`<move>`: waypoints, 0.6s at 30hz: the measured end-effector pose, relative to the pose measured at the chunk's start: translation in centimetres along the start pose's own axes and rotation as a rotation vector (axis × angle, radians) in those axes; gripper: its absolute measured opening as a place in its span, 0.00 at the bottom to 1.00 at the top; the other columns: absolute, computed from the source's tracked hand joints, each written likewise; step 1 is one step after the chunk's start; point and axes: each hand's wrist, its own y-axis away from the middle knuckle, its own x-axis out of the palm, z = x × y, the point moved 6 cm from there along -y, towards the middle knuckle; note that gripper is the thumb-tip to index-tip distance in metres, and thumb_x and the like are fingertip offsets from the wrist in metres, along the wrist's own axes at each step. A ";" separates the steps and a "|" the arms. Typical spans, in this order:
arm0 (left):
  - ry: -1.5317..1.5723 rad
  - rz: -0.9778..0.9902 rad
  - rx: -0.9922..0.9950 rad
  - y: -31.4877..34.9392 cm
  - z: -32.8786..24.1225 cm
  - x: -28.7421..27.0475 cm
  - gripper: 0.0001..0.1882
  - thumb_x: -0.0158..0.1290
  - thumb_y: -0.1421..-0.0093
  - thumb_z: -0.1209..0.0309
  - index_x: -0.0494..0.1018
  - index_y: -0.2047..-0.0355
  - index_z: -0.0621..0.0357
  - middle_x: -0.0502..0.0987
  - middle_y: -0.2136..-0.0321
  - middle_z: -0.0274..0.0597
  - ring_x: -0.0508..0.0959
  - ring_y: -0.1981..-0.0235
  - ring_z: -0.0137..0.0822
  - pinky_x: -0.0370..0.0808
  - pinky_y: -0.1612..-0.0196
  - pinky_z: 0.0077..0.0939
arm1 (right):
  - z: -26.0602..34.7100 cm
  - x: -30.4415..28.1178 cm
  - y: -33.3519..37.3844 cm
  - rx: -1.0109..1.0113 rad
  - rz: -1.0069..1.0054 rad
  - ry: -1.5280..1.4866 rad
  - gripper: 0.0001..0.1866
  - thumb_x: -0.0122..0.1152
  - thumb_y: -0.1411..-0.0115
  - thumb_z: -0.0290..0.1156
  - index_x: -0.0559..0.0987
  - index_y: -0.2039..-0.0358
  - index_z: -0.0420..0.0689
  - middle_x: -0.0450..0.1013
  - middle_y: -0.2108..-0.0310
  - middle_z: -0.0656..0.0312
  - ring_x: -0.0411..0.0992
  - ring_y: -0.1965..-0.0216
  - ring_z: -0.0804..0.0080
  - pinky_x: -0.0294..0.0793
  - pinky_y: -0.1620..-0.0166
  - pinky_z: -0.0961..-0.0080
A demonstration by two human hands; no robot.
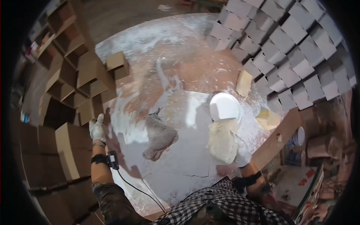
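Head view looks down on a grey board (187,150) smeared with white plaster. Right hand (240,153), in a plaster-caked glove, is closed on a large pale sponge (222,140) that rests on the board. Just beyond the sponge, touching it, sits a white bowl (224,107). Left hand (96,129), also in a white glove, is stretched out to the left, fingers fairly spread, against a stack of brown blocks (80,97); whether it grips one I cannot tell. A black strap with a small device (111,160) and a cable sits on the left forearm. Between the hands, a grey rag (159,138) lies crumpled on the board. Grey blocks (292,48) are stacked in rows at upper right.
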 end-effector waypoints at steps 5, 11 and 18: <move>-0.563 -0.040 -0.157 -4.9 4.2 2.7 0.37 0.55 0.43 0.42 0.73 0.58 0.72 0.77 0.66 0.54 0.76 0.65 0.48 0.72 0.58 0.38 | -1.8 -0.5 -2.2 0.022 0.093 -0.147 0.28 0.55 0.39 0.34 0.65 0.41 0.34 0.70 0.47 0.53 0.68 0.45 0.61 0.66 0.41 0.66; -0.493 -0.205 -0.392 -4.6 5.3 1.0 0.45 0.54 0.47 0.35 0.73 0.57 0.77 0.77 0.61 0.61 0.78 0.64 0.50 0.74 0.58 0.39 | -3.4 0.9 -2.8 0.119 0.090 -0.262 0.32 0.58 0.42 0.33 0.62 0.39 0.35 0.68 0.45 0.53 0.67 0.43 0.60 0.63 0.39 0.64; 0.101 -0.063 -0.089 6.2 -5.7 1.9 0.32 0.61 0.44 0.56 0.70 0.48 0.70 0.78 0.57 0.50 0.78 0.65 0.40 0.77 0.61 0.34 | -3.3 0.0 -2.9 0.076 -0.018 -0.114 0.33 0.61 0.41 0.39 0.64 0.40 0.38 0.69 0.46 0.56 0.69 0.46 0.64 0.69 0.44 0.67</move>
